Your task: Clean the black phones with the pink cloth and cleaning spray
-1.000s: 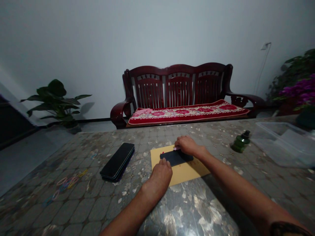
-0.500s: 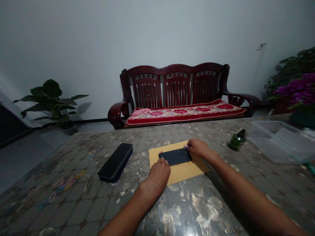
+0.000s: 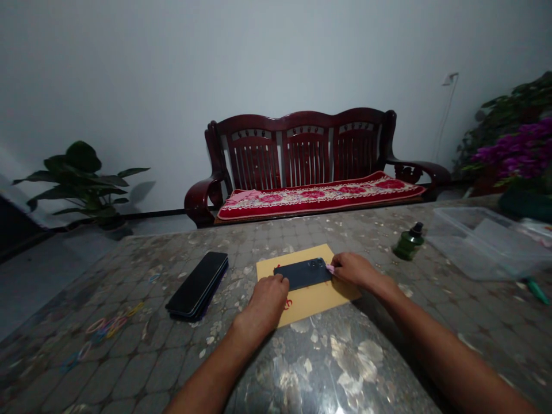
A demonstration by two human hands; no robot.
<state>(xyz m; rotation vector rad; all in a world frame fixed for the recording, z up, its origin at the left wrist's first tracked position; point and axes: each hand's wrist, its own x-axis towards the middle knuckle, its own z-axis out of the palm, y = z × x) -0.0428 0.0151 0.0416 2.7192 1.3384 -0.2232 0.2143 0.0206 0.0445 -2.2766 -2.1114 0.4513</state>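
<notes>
A dark phone (image 3: 302,275) lies back up on a yellow paper envelope or sheet (image 3: 317,302) with red print, its camera bumps toward the right end. My left hand (image 3: 269,296) is closed on the phone's left end, fingertips at its near edge. At the right end, my right hand (image 3: 351,268) pinches a small pink piece (image 3: 330,268), touching the phone's short edge. What the pink piece is made of is too small to tell. Left of my left hand lies a stack of dark phones (image 3: 198,286).
Coloured rubber bands (image 3: 112,326) lie scattered on the patterned table (image 3: 321,365) at the left. A green bottle (image 3: 408,242) stands at the right beside a clear plastic box (image 3: 466,261). A wooden bench (image 3: 297,123) with a red cover is beyond the table.
My right hand has slid from the phone's far right corner down along its right edge. Red print on the paper now shows beside my left hand. The view has shifted slightly.
</notes>
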